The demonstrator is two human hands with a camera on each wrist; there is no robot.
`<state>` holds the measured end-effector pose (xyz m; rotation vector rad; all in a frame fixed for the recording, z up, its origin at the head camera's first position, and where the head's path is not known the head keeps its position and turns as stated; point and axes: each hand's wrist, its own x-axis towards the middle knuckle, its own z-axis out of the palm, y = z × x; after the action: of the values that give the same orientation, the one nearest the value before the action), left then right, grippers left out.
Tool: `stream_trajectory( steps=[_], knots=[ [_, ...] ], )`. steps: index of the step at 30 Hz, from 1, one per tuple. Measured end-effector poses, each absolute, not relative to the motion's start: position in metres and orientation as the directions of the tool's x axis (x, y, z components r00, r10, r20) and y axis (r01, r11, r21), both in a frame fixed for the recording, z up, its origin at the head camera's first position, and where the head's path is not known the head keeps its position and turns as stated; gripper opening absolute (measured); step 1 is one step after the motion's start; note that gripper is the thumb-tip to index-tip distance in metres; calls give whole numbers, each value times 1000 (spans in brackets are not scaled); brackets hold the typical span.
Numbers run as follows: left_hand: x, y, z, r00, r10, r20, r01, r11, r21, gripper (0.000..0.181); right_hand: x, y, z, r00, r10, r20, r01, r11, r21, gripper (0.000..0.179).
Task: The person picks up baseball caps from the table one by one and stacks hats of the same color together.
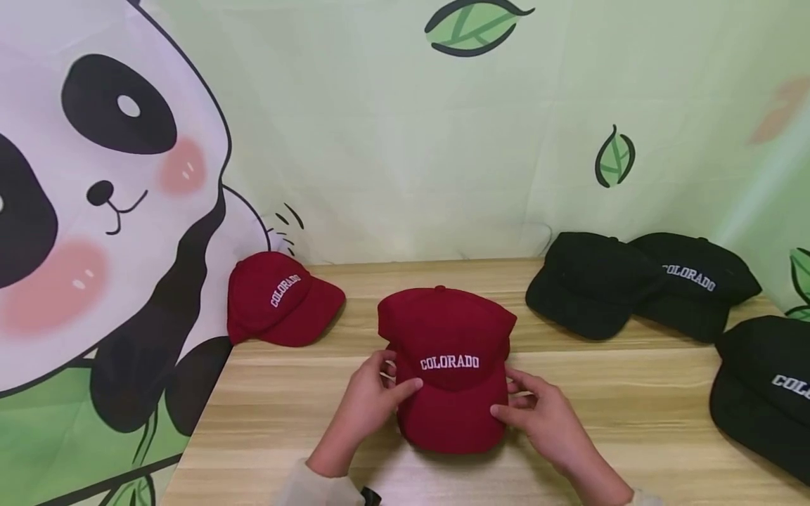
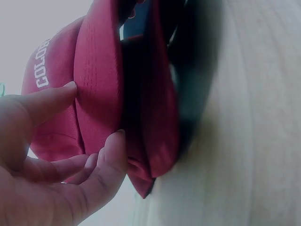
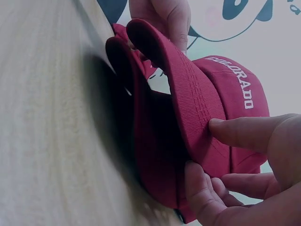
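A red baseball cap point(image 1: 451, 422) with white COLORADO lettering faces me at the middle of the table. My left hand point(image 1: 372, 395) pinches one side of its brim, thumb on top and fingers beneath. On the opposite side, my right hand point(image 1: 545, 416) pinches the brim the same way. Both wrist views show a second red cap point(image 2: 162, 127) under the held one, its brim low over the wood. A dark gap separates the two brims. From the head view the lower cap is mostly hidden.
Another red cap point(image 1: 278, 299) sits at the table's left edge. Two black caps point(image 1: 585, 288) overlap at the back right, and a further black cap point(image 1: 766, 386) is cut off by the right frame edge. A panda-print cloth point(image 1: 380, 140) hangs behind the wooden table point(image 1: 272, 422).
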<state>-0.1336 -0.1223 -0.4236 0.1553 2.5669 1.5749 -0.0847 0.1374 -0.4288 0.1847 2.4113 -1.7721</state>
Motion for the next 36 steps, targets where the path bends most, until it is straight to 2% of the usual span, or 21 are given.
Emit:
stream_trajectory(
  steps=[11, 21, 29, 36],
  knots=[
    [-136, -122, -438, -978, 175, -118, -17, 491, 871, 60, -86, 137, -441, -979, 7, -204, 193, 364, -911, 65],
    [-135, -122, -441, -969, 196, -151, -13, 570, 822, 51, -88, 136, -445, -974, 9, -225, 208, 413, -886, 65],
    [-135, -123, -440, -970, 205, -132, 43, 678, 734, 48, -90, 135, -446, -983, -5, -184, 158, 484, -860, 65],
    [-134, -124, -438, -960, 226, -162, 38, 683, 729, 48, -94, 136, -443, -988, -69, -137, 69, 599, -798, 63]
  ],
)
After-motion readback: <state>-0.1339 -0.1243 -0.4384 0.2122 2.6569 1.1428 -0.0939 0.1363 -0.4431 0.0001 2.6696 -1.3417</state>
